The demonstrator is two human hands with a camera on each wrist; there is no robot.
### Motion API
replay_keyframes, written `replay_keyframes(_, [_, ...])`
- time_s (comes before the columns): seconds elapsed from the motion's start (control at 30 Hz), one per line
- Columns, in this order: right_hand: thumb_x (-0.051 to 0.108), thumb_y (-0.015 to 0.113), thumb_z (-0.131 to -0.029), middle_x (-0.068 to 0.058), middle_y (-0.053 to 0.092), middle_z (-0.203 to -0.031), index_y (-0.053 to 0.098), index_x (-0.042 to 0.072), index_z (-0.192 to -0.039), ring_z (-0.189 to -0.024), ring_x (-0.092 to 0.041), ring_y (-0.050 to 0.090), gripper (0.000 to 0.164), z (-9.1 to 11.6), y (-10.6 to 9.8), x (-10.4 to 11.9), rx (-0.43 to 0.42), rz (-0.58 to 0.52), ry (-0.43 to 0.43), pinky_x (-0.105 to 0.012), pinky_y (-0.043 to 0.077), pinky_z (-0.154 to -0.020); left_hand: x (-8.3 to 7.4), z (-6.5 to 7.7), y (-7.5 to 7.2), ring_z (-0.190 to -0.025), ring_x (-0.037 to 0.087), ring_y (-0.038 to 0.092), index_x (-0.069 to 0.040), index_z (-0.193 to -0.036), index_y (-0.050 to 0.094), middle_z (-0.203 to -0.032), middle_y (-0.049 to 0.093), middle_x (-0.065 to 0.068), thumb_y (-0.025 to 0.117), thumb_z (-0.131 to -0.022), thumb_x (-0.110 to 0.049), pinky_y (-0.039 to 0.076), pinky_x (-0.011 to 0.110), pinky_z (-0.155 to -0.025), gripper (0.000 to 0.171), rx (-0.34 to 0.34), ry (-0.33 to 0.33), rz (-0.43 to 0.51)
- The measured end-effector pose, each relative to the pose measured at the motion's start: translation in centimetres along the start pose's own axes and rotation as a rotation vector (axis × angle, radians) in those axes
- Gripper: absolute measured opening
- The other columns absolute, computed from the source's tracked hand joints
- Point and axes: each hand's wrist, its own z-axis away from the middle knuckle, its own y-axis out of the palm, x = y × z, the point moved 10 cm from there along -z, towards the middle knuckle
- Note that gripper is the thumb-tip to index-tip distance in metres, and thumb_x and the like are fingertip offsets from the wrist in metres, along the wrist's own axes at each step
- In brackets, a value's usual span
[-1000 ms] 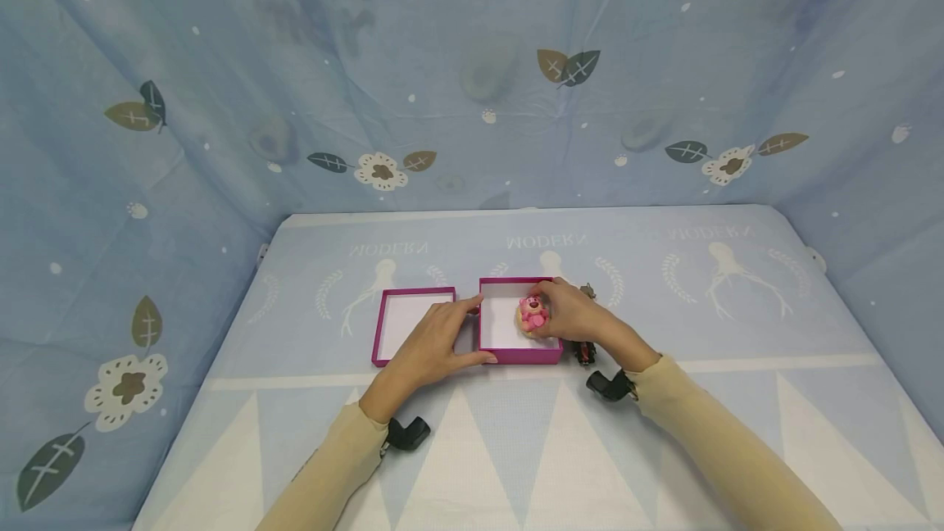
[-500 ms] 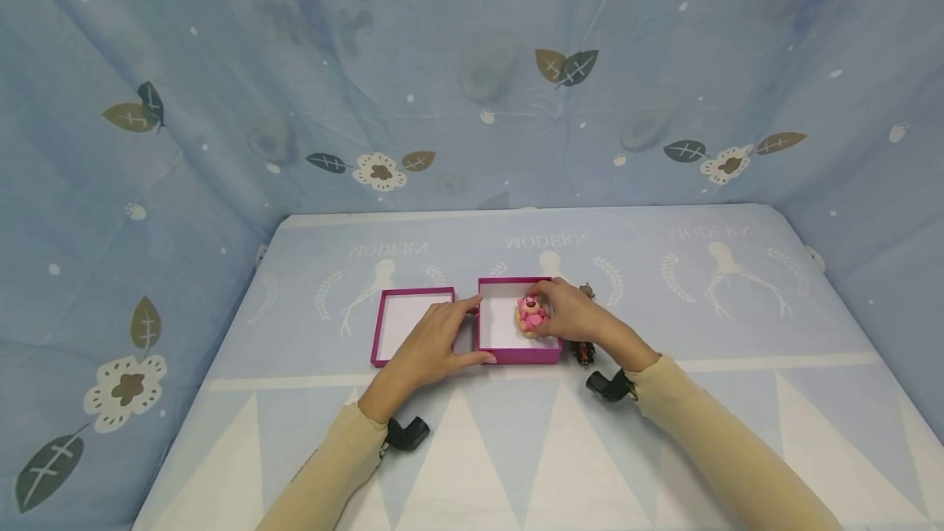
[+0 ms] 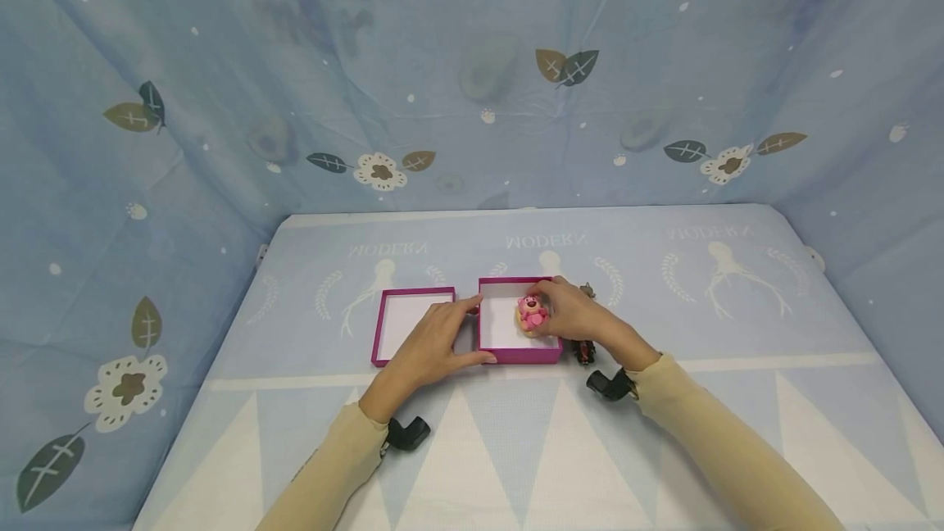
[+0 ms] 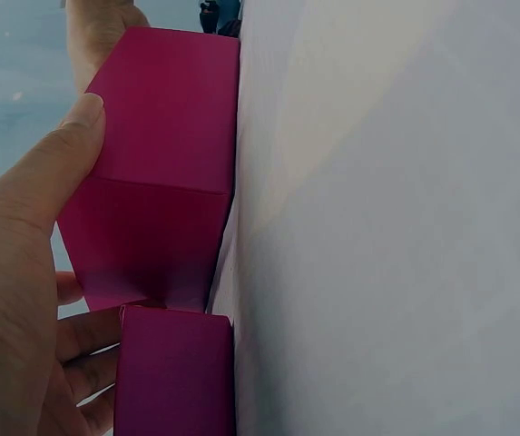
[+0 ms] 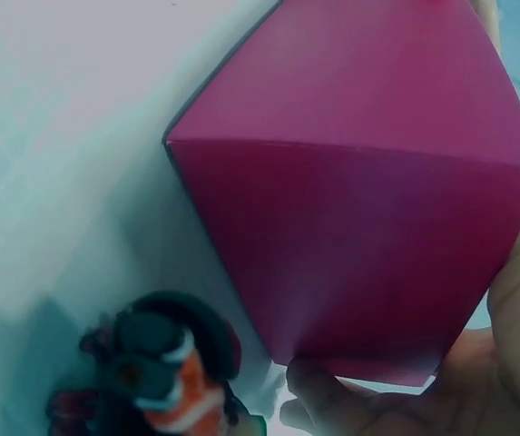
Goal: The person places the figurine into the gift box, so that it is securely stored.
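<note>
A magenta box (image 3: 520,356) with a white inside stands open on the table in the head view. My left hand (image 3: 433,341) grips its left side, the thumb on the near wall and the other fingers by the left wall. Inside the box, to the right, is a pink bear figurine (image 3: 531,314) on a pale yellowish base. My right hand (image 3: 575,311) reaches over the right wall and pinches the figurine. In the right wrist view the magenta wall (image 5: 332,245) hides the figurine; some fingers (image 5: 318,395) of that hand show outside the box.
A shallow magenta lid (image 3: 406,319), white inside, lies left of the box. A dark toy figure (image 3: 585,352) lies close to the box's right wall, partly under the right hand; the right wrist view shows its orange and white part (image 5: 191,395). Patterned cloth covers the table.
</note>
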Motion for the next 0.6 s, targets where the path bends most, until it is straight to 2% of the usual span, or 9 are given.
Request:
replay_keyframes(0.3, [0.026,0.083,-0.077,-0.02,0.052,-0.137,0.059,0.005,-0.13,-0.129,-0.039,0.048,0.062,1.0,-1.3,0.2,-0.033,-0.074,-0.081,-0.059,0.044,-0.102,0.1,0.0,0.1,-0.122,0.021,0.056,-0.009,-0.149,0.04,-0.139,0.057,0.003,0.072,-0.076,-0.065,0.041,0.04,-0.109,0.097,0.015,-0.006,-0.002])
replay_keyframes(0.5, [0.026,0.084,-0.077,-0.019,0.047,-0.141,0.056,0.008,-0.136,-0.131,-0.039,0.046,0.068,2.1,-2.8,-0.3,-0.056,-0.199,-0.087,-0.051,0.044,-0.105,0.2,0.1,0.2,-0.124,0.02,0.054,-0.011,-0.15,0.038,-0.141,0.055,0.002,0.071,-0.077,-0.065,0.04,0.04,-0.11,0.097,0.033,-0.026,0.001])
replay_keyframes(0.6, [0.026,0.084,-0.078,-0.021,0.042,-0.145,0.055,0.009,-0.137,-0.133,-0.043,0.044,0.068,2.9,-3.6,-0.7,-0.07,-0.255,-0.094,-0.053,0.042,-0.106,0.2,0.1,0.2,-0.125,0.02,0.053,-0.01,-0.15,0.038,-0.141,0.055,0.002,0.071,-0.077,-0.065,0.04,0.041,-0.11,0.097,0.031,-0.028,0.007])
